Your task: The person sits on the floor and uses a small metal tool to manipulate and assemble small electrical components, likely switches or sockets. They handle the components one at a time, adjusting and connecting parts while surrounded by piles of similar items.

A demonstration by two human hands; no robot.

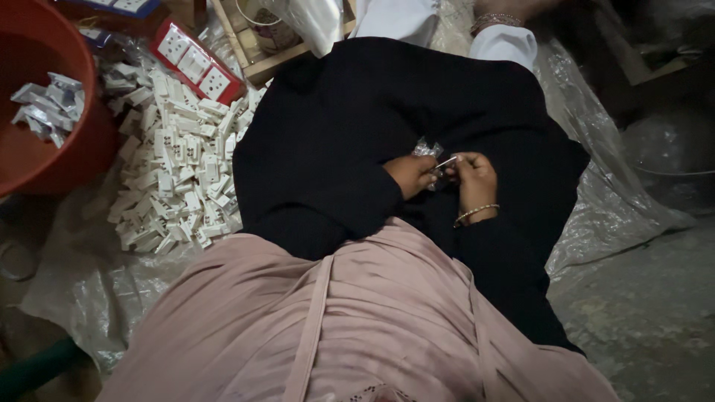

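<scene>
My left hand (pixel 410 175) and my right hand (pixel 475 181) meet over my lap, which is covered in black cloth. Together they pinch a small part wrapped in crinkly clear plastic (pixel 428 150), and a thin pale stick-like piece (pixel 446 161) pokes out between the fingers. A beaded bracelet sits on my right wrist. Pink fabric (pixel 357 320) drapes over my lower body. What exactly lies inside the wrapper is too small to tell.
A heap of small white socket parts (pixel 175 175) lies on a clear plastic sheet (pixel 82 283) at my left. A red tub (pixel 71 149) holds several wrapped pieces. A red tray of white sockets (pixel 195 63) and a wooden crate (pixel 257 63) stand behind. Another person's arm (pixel 503 30) shows at the top.
</scene>
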